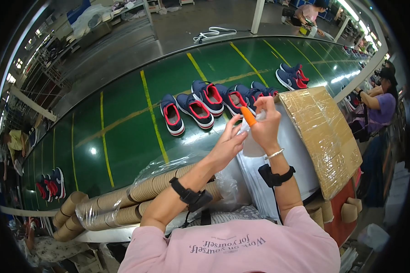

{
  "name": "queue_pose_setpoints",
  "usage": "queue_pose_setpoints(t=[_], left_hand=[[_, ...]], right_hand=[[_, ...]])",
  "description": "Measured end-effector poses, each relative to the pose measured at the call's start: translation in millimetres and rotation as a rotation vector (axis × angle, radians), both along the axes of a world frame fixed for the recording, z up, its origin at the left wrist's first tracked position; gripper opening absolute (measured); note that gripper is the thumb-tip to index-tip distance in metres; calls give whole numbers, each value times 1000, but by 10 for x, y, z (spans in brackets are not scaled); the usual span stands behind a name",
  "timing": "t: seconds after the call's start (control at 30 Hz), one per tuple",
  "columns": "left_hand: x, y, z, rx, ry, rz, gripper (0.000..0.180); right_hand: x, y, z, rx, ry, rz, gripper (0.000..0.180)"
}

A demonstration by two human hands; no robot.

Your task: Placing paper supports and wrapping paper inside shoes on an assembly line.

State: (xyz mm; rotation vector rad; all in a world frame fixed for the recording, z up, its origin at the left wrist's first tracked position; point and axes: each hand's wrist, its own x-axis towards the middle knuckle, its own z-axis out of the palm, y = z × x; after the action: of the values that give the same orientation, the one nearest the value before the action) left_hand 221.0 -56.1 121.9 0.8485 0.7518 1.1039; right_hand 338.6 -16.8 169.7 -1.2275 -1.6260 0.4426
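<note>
**Squeeze bottle held up, nozzle being handled**

Right hand (265, 129) fingers wrap tight around a white squeeze bottle (252, 146), thumb near its orange nozzle (248, 116). Left hand (228, 144) fingertips, slightly apart, touch the bottle just below the nozzle. Looks like cap or tip work; next move likely needs a steady grip and a fine pinch. Beyond: grey sheet stack (287, 154), taped cardboard (323, 132), navy-red shoes (200, 107) on green conveyor (123, 132), paper-cup stacks (118, 204).
</note>
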Motion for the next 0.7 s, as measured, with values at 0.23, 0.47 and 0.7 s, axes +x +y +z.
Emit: queue_pose_setpoints(t=[0.23, 0.47, 0.7], left_hand=[[-440, 555, -253, 31, 37, 203, 35], [-1009, 1707, -837, 21, 686, 189, 45], [-913, 2464, -1384, 319, 1684, 134, 44]], right_hand=[[-34, 317, -500, -93, -159, 310, 65], [139, 479, -784, -246, -278, 67, 50], [131, 569, -981, -491, -381, 43, 37]])
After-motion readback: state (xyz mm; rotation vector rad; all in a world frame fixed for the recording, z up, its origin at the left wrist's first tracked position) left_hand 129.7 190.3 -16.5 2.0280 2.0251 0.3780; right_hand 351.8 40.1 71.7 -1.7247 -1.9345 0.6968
